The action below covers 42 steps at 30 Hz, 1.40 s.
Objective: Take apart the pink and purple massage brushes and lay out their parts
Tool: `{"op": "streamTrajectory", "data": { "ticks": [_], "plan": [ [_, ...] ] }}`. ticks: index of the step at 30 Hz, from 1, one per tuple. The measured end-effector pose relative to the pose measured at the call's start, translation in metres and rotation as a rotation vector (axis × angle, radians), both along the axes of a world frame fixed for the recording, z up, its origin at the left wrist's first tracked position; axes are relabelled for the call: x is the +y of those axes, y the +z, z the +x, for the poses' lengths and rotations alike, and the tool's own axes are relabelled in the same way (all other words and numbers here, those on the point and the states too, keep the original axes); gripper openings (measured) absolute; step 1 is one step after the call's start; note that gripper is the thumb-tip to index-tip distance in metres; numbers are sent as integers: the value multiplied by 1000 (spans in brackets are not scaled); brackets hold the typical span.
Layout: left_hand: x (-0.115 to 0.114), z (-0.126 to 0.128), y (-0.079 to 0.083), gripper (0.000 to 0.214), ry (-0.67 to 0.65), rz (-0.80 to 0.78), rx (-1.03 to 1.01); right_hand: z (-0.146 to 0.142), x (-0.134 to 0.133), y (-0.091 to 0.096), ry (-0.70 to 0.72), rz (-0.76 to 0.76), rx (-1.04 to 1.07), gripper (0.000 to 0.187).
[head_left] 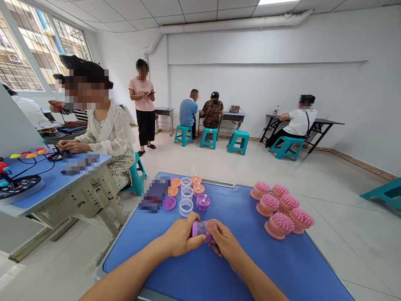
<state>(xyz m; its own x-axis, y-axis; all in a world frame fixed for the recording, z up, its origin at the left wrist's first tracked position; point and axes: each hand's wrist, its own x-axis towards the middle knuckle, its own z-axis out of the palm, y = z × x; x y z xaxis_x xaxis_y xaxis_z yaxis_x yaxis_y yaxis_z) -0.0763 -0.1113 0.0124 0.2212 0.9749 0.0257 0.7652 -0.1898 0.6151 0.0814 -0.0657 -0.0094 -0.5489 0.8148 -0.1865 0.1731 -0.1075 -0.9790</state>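
Over the blue desk, my left hand [180, 236] and my right hand [224, 238] grip a purple soap-dispensing scrub brush [202, 228] between them, lying sideways. Its middle is a clear ring; my left fingers wrap the purple cap end, my right fingers the bristle end. Beyond it, three clear plastic rings [186, 207] stand in a column. To their left are a purple cap [170, 203] and orange caps [172, 191]. On their right sit a purple bristle base [203, 202] and two orange bristle bases [198, 189], each with a small white stem.
Several pink scrub brushes [280, 225] stand bristles up at the desk's right side. A blurred dark packet [154, 195] lies at the far left corner. To the left, a person [108, 125] works at another desk [94, 165]; others are farther back.
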Motion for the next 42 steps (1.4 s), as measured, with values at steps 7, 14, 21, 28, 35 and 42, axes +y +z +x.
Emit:
{"op": "streamTrajectory", "data": {
  "ticks": [7,14,21,28,35,42],
  "plan": [
    [5,-2,-4,29,-25,34,-45,-2,4,-3,-17,30,40,60],
    [6,-1,-12,35,23,87,-98,1,8,4,-29,47,88,53],
    [12,-7,-22,36,-5,131,-111,3,9,4,-41,39,135,55],
    [13,-8,-27,36,-10,67,-88,3,13,1,47,-151,218,73],
    [12,-8,-28,36,-16,96,-54,4,13,0,40,-147,221,66],
    [13,-8,-29,35,-54,156,-43,3,12,3,14,-111,176,58]
  ]
}}
